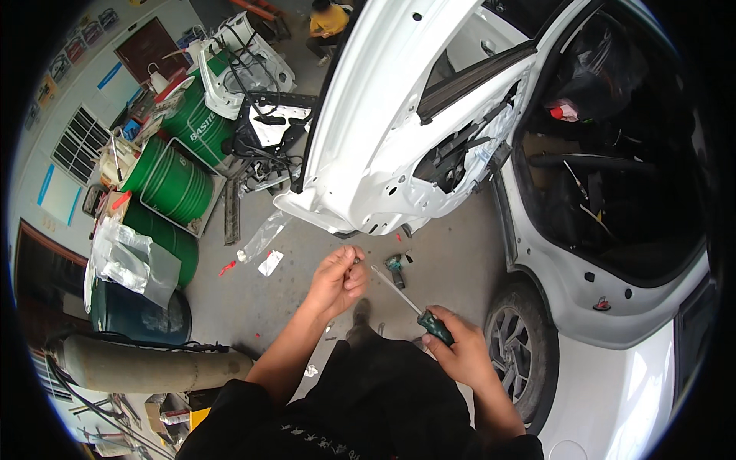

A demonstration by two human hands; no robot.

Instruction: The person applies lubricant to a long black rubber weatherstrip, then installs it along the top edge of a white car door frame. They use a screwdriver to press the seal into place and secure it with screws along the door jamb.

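Note:
My right hand (458, 349) is wrapped round the dark green handle of a screwdriver (402, 297), whose long metal shaft slants up and left. The tip ends a little short of my left hand (337, 282). That hand is closed in a pinch, with a small dark bit showing at the fingertips, too small to name. Beyond both hands stands the opened white car door (383, 161), its inner trim off, with bare metal and a large dark cut-out in view. Neither hand touches the door.
A cordless drill (395, 268) lies on the floor below the door, near plastic scraps. Green drums (172, 180) and removed car parts (268, 123) stand at the left, with a gas cylinder (146, 364) nearer. The car's wheel (521, 341) is at my right. Someone in yellow (328, 21) sits far off.

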